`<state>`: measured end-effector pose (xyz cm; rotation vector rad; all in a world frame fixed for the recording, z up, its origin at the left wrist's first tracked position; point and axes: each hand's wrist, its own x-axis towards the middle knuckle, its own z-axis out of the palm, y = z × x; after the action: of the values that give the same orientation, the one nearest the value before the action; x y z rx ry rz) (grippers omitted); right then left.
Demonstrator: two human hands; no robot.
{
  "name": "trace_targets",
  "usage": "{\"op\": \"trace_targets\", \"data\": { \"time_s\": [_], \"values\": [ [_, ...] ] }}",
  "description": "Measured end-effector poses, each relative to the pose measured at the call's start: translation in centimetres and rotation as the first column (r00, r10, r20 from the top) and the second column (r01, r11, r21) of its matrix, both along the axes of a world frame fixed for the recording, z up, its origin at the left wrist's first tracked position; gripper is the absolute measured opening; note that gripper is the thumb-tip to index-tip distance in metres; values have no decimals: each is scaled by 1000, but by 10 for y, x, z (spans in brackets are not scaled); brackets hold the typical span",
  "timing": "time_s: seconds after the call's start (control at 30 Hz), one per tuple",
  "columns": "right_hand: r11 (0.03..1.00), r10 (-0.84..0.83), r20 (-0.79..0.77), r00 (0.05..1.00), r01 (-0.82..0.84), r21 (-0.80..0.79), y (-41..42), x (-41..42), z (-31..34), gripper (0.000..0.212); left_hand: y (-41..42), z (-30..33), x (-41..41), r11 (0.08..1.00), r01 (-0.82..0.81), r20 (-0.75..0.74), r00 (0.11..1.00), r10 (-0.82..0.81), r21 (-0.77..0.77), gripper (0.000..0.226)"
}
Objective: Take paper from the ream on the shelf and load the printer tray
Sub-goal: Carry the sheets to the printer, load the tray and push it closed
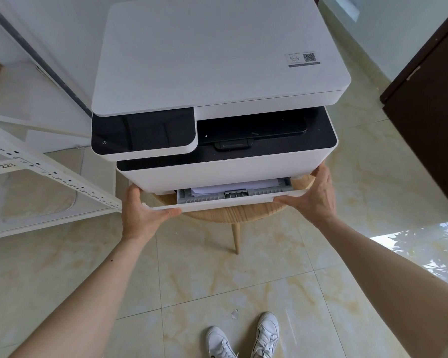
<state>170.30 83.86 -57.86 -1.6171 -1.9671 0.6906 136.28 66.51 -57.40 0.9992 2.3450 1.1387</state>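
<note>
A white printer (217, 60) with a black control panel stands on a round wooden stool (243, 213). Its paper tray (217, 202) sticks out a short way at the bottom front. White paper (233, 186) lies inside the tray behind a grey guide. My left hand (142, 210) grips the left end of the tray front, thumb on the printer's corner. My right hand (316, 195) grips the right end of the tray front. The ream on the shelf is out of view.
A white metal shelf frame (49, 171) stands to the left, close to my left hand. A dark wooden door (429, 120) is at the right. Beige floor tiles (217, 280) lie below, with my white shoes (243, 337) near the bottom edge.
</note>
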Motion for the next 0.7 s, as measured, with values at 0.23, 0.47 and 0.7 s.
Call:
{"op": "trace_targets", "data": {
  "time_s": [0.23, 0.47, 0.7],
  "values": [
    [993, 104, -107, 989, -110, -47, 14, 10, -7, 111, 0, -14, -9, 998, 19, 223, 974, -31, 57, 95],
    [988, 128, -98, 987, -136, -76, 19, 11, -8, 116, -2, -8, -6, 999, 37, 138, 990, -39, 21, 86],
    [984, 93, -157, 983, -115, -137, 21, 12, -10, 108, -3, -13, -10, 999, 31, 20, 999, -31, -14, 69]
  ]
}}
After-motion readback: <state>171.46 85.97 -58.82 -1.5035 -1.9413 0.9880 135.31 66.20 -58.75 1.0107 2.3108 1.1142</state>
